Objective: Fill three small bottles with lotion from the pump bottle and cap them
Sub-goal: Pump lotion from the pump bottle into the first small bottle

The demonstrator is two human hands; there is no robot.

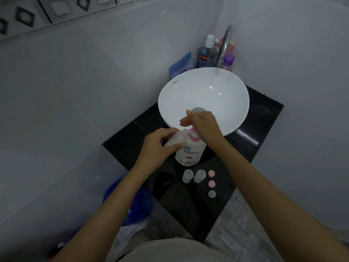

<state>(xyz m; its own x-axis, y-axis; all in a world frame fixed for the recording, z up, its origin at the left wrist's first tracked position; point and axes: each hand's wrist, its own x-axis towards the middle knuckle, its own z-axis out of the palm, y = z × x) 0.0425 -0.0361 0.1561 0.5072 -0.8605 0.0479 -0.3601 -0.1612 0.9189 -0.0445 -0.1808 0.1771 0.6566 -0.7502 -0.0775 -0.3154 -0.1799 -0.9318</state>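
A white pump bottle (189, 152) with a pink pump stands on the black counter (251, 140) in front of the sink. My right hand (204, 125) lies on top of the pump head, fingers stretched out. My left hand (159, 146) grips a small translucent bottle (174, 140), tilted with its mouth under the pink spout. Two more small bottles (187, 175) (199, 175) stand upright and uncapped nearer to me. To their right lie three loose caps in a row: two pink caps (211, 173) (211, 184) and one grey cap (211, 194).
A white basin (170, 95) sits on the counter, with a chrome faucet (225, 46) behind it. Toiletry bottles (206, 53) and a blue pouch (181, 66) crowd the back corner. A blue bucket (139, 207) stands on the floor to the left. Tiled walls close in on both sides.
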